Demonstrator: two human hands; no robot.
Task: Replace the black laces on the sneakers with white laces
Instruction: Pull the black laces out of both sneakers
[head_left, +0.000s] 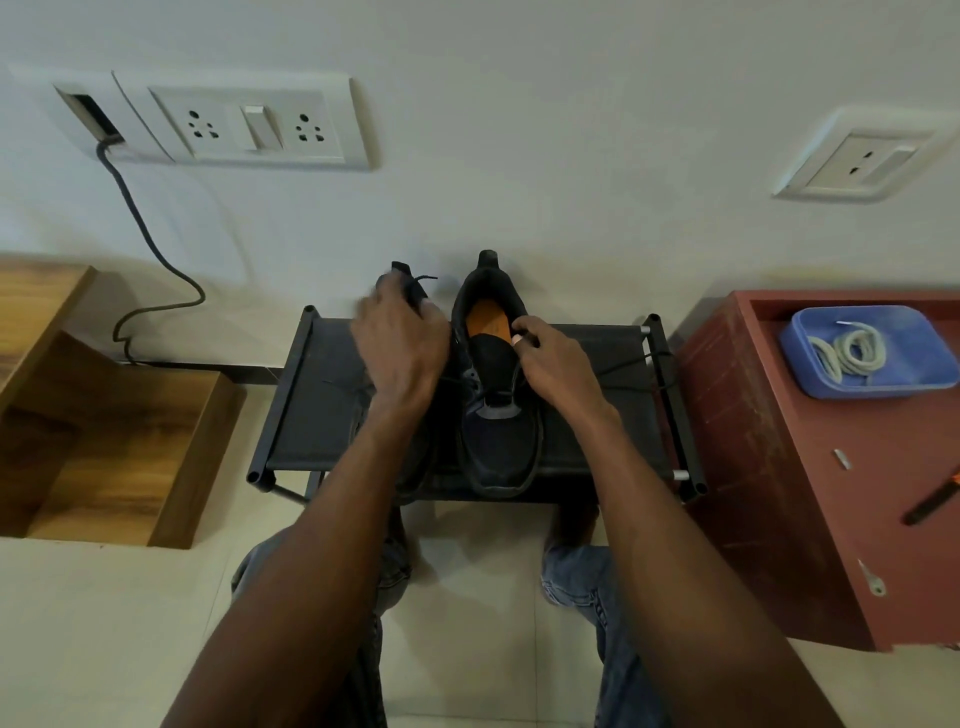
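Sneakers, two dark ones, sit side by side on one black rack (311, 415). One left hand (400, 338) covers the left sneaker (402, 283), pinching its black lace (418, 283). One right hand (553, 364) pinches the right sneaker (501, 441)'s collar. One coil of white laces (849, 351) lies in one blue tray (914, 332).

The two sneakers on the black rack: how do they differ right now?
The right sneaker is in plain view, with its orange insole showing; the left sneaker is mostly hidden under the left hand. The right hand pinches a black lace at the right sneaker's collar; the left hand grips the left sneaker's. Both are dark, toes toward the person.
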